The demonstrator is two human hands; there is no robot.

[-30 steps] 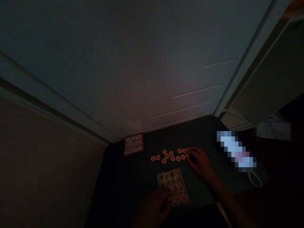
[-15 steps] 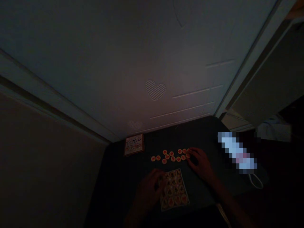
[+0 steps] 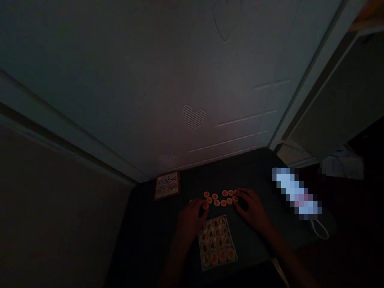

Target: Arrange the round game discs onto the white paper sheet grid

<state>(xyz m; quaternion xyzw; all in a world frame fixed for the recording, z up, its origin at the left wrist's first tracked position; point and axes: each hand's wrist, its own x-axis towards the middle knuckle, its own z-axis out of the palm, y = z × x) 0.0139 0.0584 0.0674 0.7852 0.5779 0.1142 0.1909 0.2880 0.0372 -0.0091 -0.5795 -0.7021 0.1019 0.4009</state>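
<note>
Round xiangqi pieces with red characters [image 3: 223, 203] lie in a loose double row on the dark table. My left hand [image 3: 190, 222] is at the left end of these, thumb and forefinger curled around one xiangqi piece [image 3: 205, 206]; dim light blurs the exact contact. At the right end, my right hand [image 3: 252, 210] rests with thumb and fingers apart, its fingertips touching the last pieces. Nearer to me is a square tray [image 3: 236, 256] filled with a grid of pieces, mostly black-marked, with red ones in the nearest row.
A flat printed box [image 3: 167, 186] lies at the table's back left. A pixelated bright object [image 3: 295, 192] with a white loop [image 3: 321, 230] is on the right. A pale panel with embossed hearts [image 3: 193, 117] stands behind the dark table [image 3: 201, 178].
My left hand has moved away from over the tray, forward to the left end of the red pieces, uncovering the tray's grid. My right hand stays at the right end. The view shifts slightly.
</note>
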